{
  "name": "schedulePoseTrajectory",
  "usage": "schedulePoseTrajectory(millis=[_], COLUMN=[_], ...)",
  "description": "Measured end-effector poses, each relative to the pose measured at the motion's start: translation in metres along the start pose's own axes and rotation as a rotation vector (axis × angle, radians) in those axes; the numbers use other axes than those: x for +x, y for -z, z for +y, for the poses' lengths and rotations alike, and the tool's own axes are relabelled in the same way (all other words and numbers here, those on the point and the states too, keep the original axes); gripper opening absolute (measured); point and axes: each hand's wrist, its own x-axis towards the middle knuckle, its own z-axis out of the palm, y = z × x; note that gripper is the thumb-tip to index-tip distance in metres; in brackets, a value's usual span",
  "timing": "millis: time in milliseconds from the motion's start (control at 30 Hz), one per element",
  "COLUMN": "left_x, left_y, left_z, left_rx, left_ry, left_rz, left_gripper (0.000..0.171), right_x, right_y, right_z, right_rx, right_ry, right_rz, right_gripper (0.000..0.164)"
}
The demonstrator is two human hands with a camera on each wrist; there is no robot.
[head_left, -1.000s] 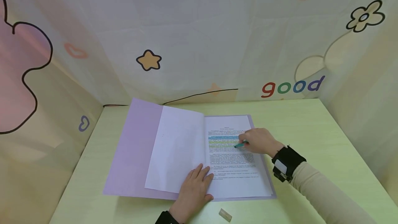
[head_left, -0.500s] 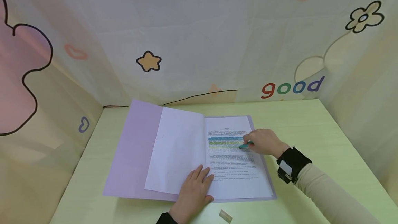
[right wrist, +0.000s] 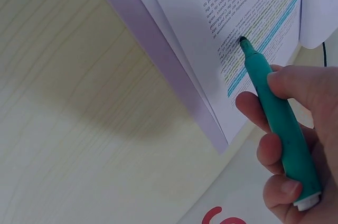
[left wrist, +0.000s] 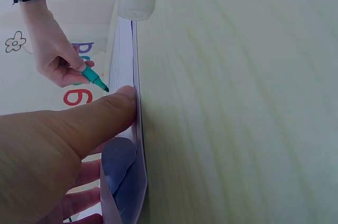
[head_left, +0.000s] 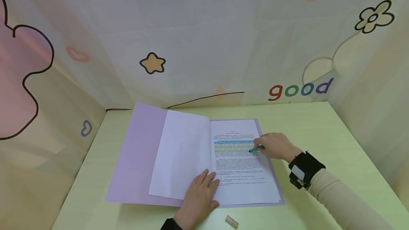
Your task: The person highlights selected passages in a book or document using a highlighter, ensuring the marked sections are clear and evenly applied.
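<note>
My right hand [head_left: 276, 146] grips a teal highlighter [right wrist: 282, 129], its dark tip at the printed page [head_left: 244, 196]; the right wrist view shows thumb and fingers curled around the barrel. Blue and yellow-green highlighted lines cross the upper paragraph. The page lies in an open lilac folder [head_left: 137, 159], right of a turned blank sheet [head_left: 180, 152]. With fingers extended, my left hand [head_left: 198, 194] rests on the lower inner part of the pages near the fold. In the left wrist view its thumb lies at the folder's lower edge.
A small translucent beige cylinder [head_left: 232, 222] lies on the pale green table [head_left: 322, 134], just in front of the folder. Behind the table hangs a patterned curtain [head_left: 198, 45] with a star, a flower and the word "good". The folder's left cover is slightly raised.
My right hand has slid to the right with the highlighter, its tip travelling along a text line. The left hand stays in place on the pages.
</note>
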Motion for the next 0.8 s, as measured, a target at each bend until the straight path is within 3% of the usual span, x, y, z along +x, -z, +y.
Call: schedulePoseTrajectory(millis=[800], left_x=[-0.003], left_y=[-0.001], left_z=[0.000], left_rx=[0.002], left_ry=[-0.007], left_rz=[0.022], left_gripper=[0.064], right_x=[-0.013], right_y=[0.002], right_z=[0.011], right_rx=[0.003], right_ry=[-0.030], right_rz=[0.002], right_gripper=[0.009])
